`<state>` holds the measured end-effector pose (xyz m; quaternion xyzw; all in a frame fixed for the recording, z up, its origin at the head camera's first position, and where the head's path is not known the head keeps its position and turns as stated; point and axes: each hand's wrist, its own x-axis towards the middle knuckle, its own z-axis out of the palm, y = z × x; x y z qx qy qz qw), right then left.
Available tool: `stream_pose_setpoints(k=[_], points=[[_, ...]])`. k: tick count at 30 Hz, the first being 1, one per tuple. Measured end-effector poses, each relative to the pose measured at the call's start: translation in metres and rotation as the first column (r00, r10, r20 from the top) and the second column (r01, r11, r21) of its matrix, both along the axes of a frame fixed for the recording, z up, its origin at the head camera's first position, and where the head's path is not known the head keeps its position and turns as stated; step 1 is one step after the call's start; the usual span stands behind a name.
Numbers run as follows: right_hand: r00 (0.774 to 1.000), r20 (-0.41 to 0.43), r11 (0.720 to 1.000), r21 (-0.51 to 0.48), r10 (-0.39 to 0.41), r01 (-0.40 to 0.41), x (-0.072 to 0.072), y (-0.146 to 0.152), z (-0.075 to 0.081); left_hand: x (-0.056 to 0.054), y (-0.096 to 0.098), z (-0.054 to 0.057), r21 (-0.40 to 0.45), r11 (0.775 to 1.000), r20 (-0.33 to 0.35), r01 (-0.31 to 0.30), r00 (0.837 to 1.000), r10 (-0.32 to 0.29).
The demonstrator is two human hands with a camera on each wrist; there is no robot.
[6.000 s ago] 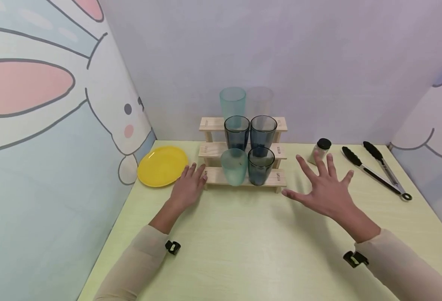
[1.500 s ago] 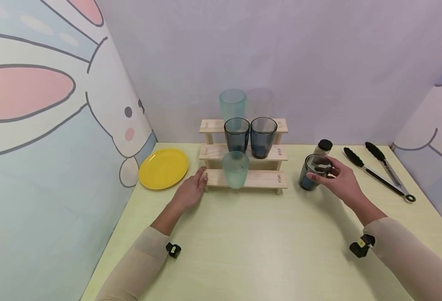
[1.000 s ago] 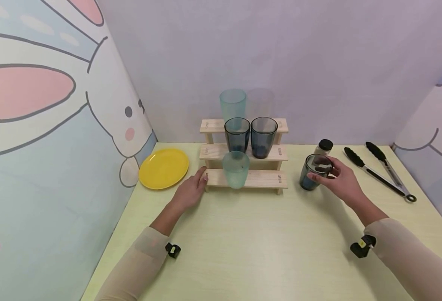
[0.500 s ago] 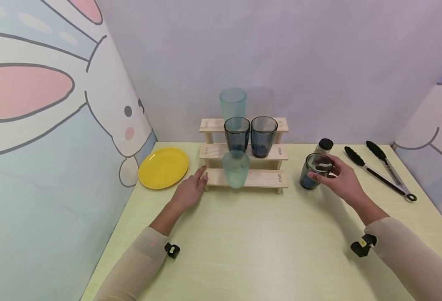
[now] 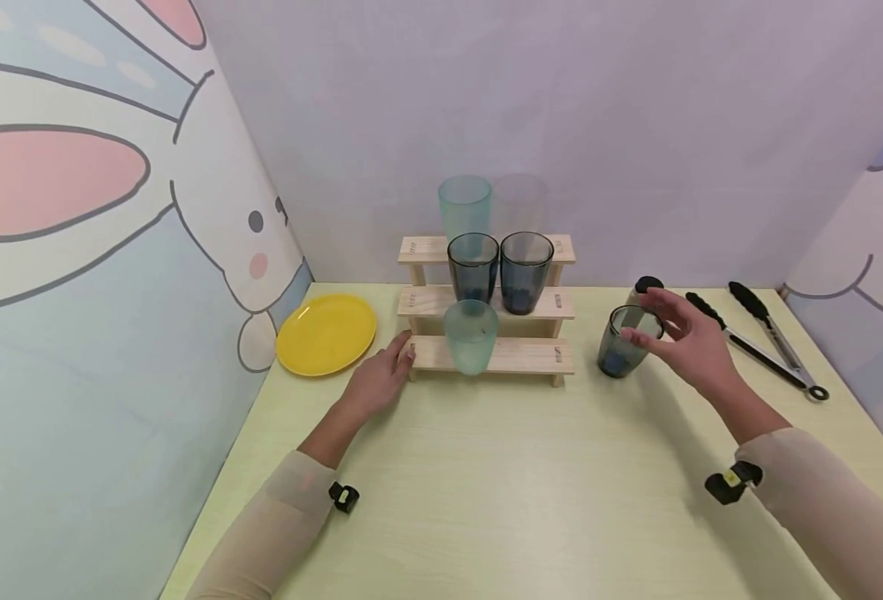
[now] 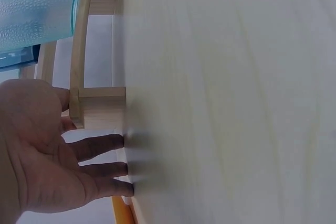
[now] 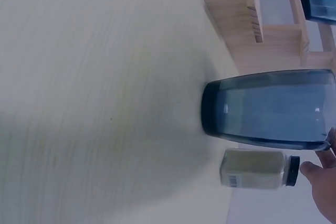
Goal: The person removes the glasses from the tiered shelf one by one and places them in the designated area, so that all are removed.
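Note:
A dark blue-grey drinking glass [image 5: 621, 343] stands upright on the table, right of the three-tier wooden rack [image 5: 524, 357]. My right hand [image 5: 692, 342] is at its rim with thumb and fingers spread apart; the right wrist view shows the fingertips [image 7: 310, 170] close to the glass's mouth. My left hand [image 5: 376, 383] holds the left end of the rack's lowest step between thumb and index finger, its other fingertips touching the table. A light green tumbler [image 5: 471, 337] stands on that step. Two dark glasses, left [image 5: 474, 271] and right [image 5: 525, 275], occupy the middle step.
On the top step are another light green tumbler [image 5: 464, 204] and a faint clear one [image 5: 519, 204]. A yellow plate [image 5: 326, 335] lies at the left. Behind the right-hand glass stands a black-lidded jar [image 7: 254, 169]. Tongs [image 5: 767, 358] lie at the far right.
Over the earlier frames, my right hand moved the dark glass from the lowest step to the table on the right. Just now its fingers let go of the rim. My left hand stays on the rack.

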<state>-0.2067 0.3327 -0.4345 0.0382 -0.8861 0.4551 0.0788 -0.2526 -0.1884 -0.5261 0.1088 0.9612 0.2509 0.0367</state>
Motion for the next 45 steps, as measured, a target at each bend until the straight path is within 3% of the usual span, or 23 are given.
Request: stream_pose_setpoints(k=[4,7,12,15,24,29,38,45], points=[[0.999,-0.052,1.0,0.001,-0.002,0.002,0.0,-0.009,0.013,0.006,0.003,0.01,0.015,1.0,0.02,0.004,1.0,-0.004],[0.997,-0.079,1.0,0.01,0.006,-0.005,0.0,-0.018,0.022,0.005,0.003,0.01,0.016,1.0,0.017,0.01,1.0,-0.011],[0.995,-0.083,0.998,-0.015,0.055,-0.056,0.002,-0.041,0.032,-0.009,-0.003,-0.014,-0.004,1.0,0.003,-0.005,1.0,0.005],[0.99,-0.107,0.994,-0.04,0.096,-0.1,0.004,-0.058,0.035,-0.011,-0.004,-0.018,0.005,1.0,0.019,-0.013,1.0,0.013],[0.964,-0.136,0.957,-0.15,0.229,-0.248,0.001,-0.104,0.027,-0.009,-0.003,-0.019,0.005,1.0,-0.002,-0.01,1.0,0.01],[0.959,-0.113,0.954,-0.123,0.261,-0.275,0.0,-0.124,0.02,-0.009,-0.003,-0.02,0.018,1.0,-0.017,-0.009,1.0,0.009],[0.943,-0.088,0.94,-0.093,0.32,-0.327,-0.003,-0.158,0.005,0.0,0.001,-0.009,0.052,0.999,0.004,-0.009,1.0,0.009],[0.95,-0.106,0.951,-0.068,0.293,-0.301,-0.007,-0.188,0.002,0.0,0.002,-0.003,0.054,0.999,-0.006,-0.006,1.0,0.007]])
